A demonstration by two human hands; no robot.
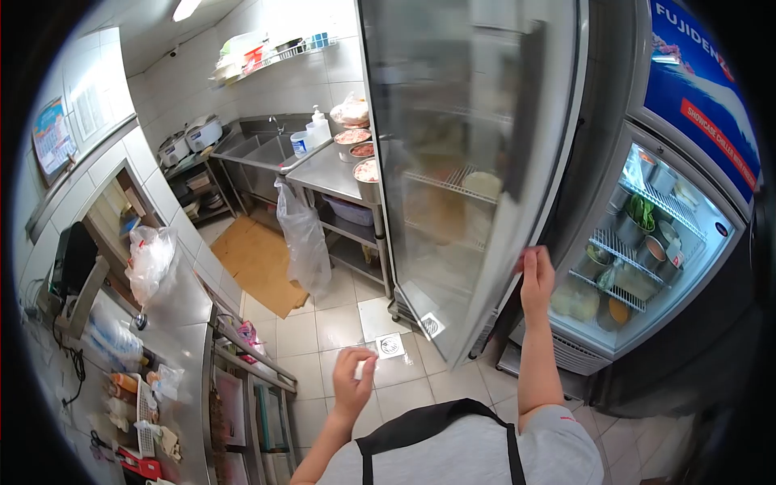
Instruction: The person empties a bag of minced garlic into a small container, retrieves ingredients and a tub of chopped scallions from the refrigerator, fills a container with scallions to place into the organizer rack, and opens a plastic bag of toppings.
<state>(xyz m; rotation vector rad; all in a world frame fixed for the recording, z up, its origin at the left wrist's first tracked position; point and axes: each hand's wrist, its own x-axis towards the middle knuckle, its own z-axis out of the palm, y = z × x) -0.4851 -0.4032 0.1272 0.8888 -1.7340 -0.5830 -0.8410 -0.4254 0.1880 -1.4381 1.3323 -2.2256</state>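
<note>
A tall glass fridge door (453, 267) stands swung out in front of me, partly smeared by motion. At its outer edge is my right hand (535, 283), fingers bent against the frame. Wire shelves (465, 179) show dimly through the glass, their contents too blurred to name. My left hand (352, 384) is raised over the floor, away from the door, its fingers curled around a small white thing that I cannot make out.
To the right, a lit display chiller (647, 250) holds pots and greens. Steel bowls of meat (365, 171) sit on a steel table (327, 176) near the sink (263, 147). Cardboard (263, 263) covers some tiles. A steel counter (182, 323) runs along my left.
</note>
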